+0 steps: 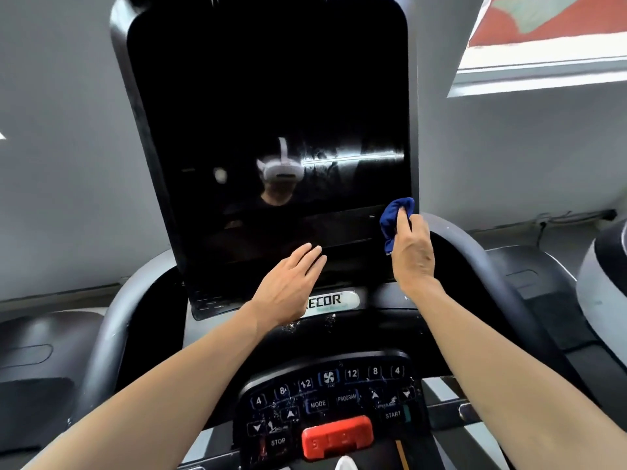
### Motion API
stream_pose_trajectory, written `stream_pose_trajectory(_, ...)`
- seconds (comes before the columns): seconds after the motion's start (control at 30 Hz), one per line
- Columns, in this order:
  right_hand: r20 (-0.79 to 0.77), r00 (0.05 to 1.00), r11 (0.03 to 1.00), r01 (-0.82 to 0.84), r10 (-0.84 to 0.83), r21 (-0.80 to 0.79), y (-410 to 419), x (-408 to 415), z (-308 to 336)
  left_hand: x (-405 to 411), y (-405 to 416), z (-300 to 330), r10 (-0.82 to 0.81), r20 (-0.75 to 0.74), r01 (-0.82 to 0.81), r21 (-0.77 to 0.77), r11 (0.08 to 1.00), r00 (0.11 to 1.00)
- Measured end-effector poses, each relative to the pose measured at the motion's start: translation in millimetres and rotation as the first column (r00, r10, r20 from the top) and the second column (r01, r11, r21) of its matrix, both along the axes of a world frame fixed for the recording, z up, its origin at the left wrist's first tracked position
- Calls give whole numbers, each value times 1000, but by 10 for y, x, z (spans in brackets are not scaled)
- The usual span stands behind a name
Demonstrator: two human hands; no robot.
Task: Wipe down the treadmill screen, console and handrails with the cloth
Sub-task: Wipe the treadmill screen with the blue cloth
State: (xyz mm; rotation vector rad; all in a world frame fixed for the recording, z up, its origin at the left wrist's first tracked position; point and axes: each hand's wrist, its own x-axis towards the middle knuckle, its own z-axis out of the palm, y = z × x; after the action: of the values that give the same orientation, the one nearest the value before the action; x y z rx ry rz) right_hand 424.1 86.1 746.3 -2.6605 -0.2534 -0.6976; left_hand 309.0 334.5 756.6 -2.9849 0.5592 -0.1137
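Grey walls [68, 164] are closing in behind the treadmill, with a window [549, 39] showing at far right. Going left to right: a grey handrail [101, 337] is curving down the left side; the tall black screen [264, 96] is standing tilted at centre, showing streaks and a reflection of the person.

Left hand [288, 286] is hovering or resting flat at the screen's lower edge, fingers straight and together, holding nothing; actual contact is hard to judge.

Right hand [412, 252] is pinching a bunched blue cloth [395, 222] against the screen's lower right corner, fingers curled round it.

Handling judgement: cloth looks soft, light and limp, so it is best gripped as a wad in the palm. Screen is glossy and probably smears easily; light, even pressure seems wise.

Readable writing: a badge below the screen is showing "ECOR", first letters hidden by the left hand. Near console [325, 401] buttons are reading 4, 8, 12, MODE, PROGRAM, START, STOP, beside a red clip [337, 435]. Water droplets are sitting across the console.
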Motion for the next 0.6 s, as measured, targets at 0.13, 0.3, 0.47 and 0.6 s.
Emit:
stream_pose_trajectory(0.13, -59, 998, 993, 28, -21, 116, -154, -3, 190, 90, -168, 71, -76, 112, 88, -103, 991, 991)
stream_pose_trajectory(0.3, -208, 970, 795, 24, 129, 606, -259, -135, 648, 250, -660, 566, 81, -47, -91, -665, 741, 996)
stream_pose_trajectory(0.47, -205, 919, 695, -94, 336, 713, -188, -467, 989, 463, -1077, 1089, 22, -442, -441, -888, 127, 897)
stream_pose_trajectory(0.6, -228, 871, 670, -143, 435, 729, -295, -538, 1079, 536, -1134, 1163, 83, -388, -396, -905, 157, 918)
